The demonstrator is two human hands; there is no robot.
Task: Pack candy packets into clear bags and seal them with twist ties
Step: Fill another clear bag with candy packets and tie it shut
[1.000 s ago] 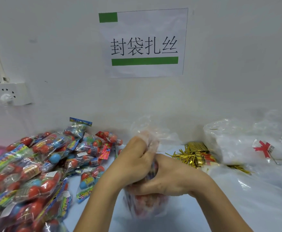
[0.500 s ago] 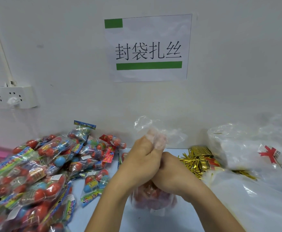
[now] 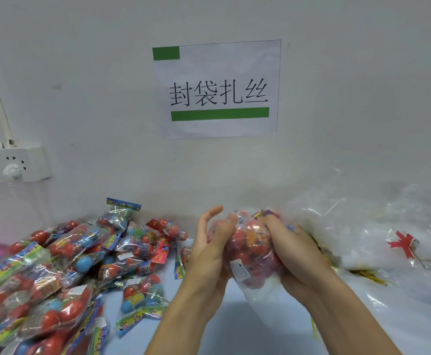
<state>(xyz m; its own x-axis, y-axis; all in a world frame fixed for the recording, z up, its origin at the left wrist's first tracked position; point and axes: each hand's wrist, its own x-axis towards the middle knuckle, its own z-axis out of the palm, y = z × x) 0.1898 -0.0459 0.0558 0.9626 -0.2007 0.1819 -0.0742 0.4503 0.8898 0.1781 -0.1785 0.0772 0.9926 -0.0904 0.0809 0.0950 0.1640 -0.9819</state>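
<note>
Clear plastic bag stuffed with red ball-candy packets (image 3: 250, 252): held up off the pale blue tabletop (image 3: 260, 326), directly below the white paper wall sign with black characters and green bars (image 3: 218, 89). Loose bag film trails down beneath the candy toward the tabletop.

Left hand (image 3: 209, 254): on the bag's left side, palm against it, thumb curled over the top of the bag; the other fingers stand fairly straight, tips lifted clear behind it.

Right hand (image 3: 293, 252): on the bag's right side, fingers curled round the upper part, gripping it. The two hands sandwich the bag between them.

Heap of loose clear packets of red and blue ball candies with colourful header cards (image 3: 55, 272): down and left of the sign, on the tabletop, near the left hand, not touching it.

Gold metallic twist ties (image 3: 365, 274): down and right of the sign, partly hidden behind the right wrist.

Crumpled pile of clear plastic bags with a red printed mark (image 3: 388, 239): further right of those ties.

White wall power strip with one plug inserted (image 3: 15, 165): well left of the sign.
</note>
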